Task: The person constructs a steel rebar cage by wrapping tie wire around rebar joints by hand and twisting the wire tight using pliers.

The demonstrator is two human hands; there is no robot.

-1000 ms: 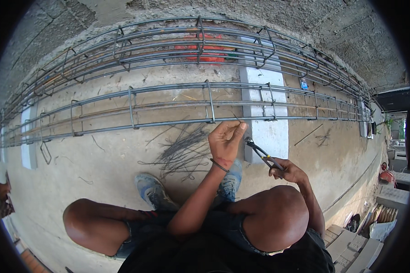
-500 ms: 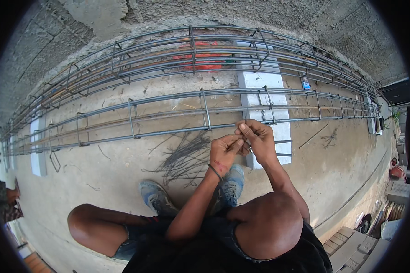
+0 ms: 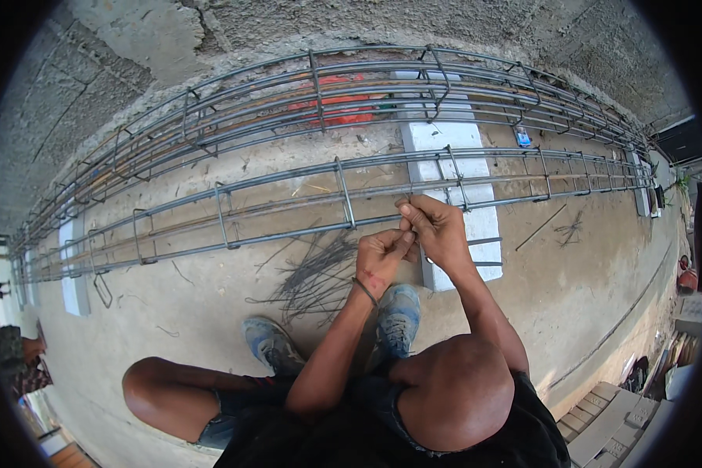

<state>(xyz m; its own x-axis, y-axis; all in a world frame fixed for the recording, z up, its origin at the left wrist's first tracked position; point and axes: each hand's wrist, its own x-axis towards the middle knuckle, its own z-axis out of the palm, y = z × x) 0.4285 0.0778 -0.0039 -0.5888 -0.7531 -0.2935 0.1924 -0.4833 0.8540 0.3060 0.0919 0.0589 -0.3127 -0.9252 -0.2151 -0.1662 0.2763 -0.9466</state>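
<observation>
My left hand (image 3: 382, 253), with a dark band at its wrist, has its fingers pinched. My right hand (image 3: 438, 232) is closed just above and to the right of it, and the two sets of fingertips nearly meet. Whatever is between the fingers is too small to make out. Both hands are at the near long bar of a steel rebar cage (image 3: 345, 193), beside one of its square stirrups. Under this cage lies a white block (image 3: 487, 234). A pile of thin dark tie wires (image 3: 313, 274) lies on the floor left of my hands.
Behind the near cage runs a second rebar cage (image 3: 317, 90) along a rough wall, with a red sheet-like thing (image 3: 351, 117) behind it. Another white block (image 3: 74, 288) supports the left end. Loose wires (image 3: 571, 229) lie at right. Boxes (image 3: 612, 429) stand lower right; a person's sleeve (image 3: 6, 347) shows far left.
The view has shifted slightly. My hands stay close together, fingers still pinched, with the right hand's fingertips a little higher and closer to the cage's near bar.
</observation>
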